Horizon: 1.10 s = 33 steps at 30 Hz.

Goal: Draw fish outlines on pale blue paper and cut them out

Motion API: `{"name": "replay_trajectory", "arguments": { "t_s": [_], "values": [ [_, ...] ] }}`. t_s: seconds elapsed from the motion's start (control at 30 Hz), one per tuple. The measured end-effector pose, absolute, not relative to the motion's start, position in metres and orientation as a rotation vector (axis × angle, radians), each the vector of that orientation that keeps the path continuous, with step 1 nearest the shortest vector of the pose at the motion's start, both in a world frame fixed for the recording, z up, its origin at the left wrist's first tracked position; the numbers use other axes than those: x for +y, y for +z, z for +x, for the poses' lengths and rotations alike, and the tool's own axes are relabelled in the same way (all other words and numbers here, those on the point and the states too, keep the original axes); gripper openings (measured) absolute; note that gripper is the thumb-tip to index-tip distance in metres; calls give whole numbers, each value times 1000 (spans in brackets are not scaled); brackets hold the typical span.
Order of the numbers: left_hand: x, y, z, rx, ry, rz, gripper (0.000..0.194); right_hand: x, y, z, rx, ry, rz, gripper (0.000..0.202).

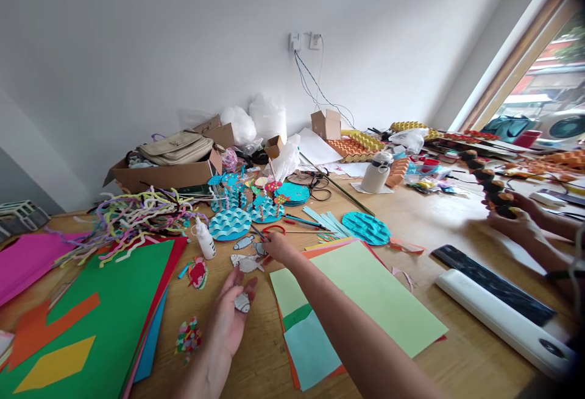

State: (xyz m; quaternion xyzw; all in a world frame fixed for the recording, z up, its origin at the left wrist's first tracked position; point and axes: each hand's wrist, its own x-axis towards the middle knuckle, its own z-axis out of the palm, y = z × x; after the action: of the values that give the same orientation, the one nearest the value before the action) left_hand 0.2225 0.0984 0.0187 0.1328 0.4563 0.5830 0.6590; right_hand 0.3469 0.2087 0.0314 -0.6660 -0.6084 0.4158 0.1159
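A small grey paper fish (242, 303) lies in my left hand (232, 310), palm up and fingers curled loosely around it. Farther forward, my right hand (278, 249) reaches down with its fingers together at the dark handle end of scissors or a similar tool; what exactly they grip is too small to tell. Several grey paper fish (247, 263) lie on the table just left of my right hand. A white glue bottle (205, 239) stands to their left, and a round blue wavy piece (230, 224) is behind them.
Green sheets (105, 301) lie at left, pale green paper (365, 295) under my right forearm. Pipe cleaners (146, 216) are heaped at back left. At right, another person's hands (516, 225) hold a dark bumpy strip (489, 183) beyond a white device (503, 320).
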Motion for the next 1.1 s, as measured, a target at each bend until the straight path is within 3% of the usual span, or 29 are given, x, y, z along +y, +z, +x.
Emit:
{"name": "replay_trajectory", "arguments": {
  "t_s": [0.33,0.53,0.8,1.0,1.1],
  "values": [
    [113,13,221,1045,1350,267,43,212,27,350,-1685,1022,-1882,28],
    [131,16,224,1009,1364,242,43,204,40,360,-1614,1028,-1742,10],
    [111,33,221,915,1262,299,39,159,65,390,-1495,1072,-1521,5],
    [84,42,227,977,1089,615,22,93,63,429,-1331,1097,-1526,7],
    [68,36,229,1073,943,1049,19,60,51,446,-1329,1100,-1584,23]
  ]
}}
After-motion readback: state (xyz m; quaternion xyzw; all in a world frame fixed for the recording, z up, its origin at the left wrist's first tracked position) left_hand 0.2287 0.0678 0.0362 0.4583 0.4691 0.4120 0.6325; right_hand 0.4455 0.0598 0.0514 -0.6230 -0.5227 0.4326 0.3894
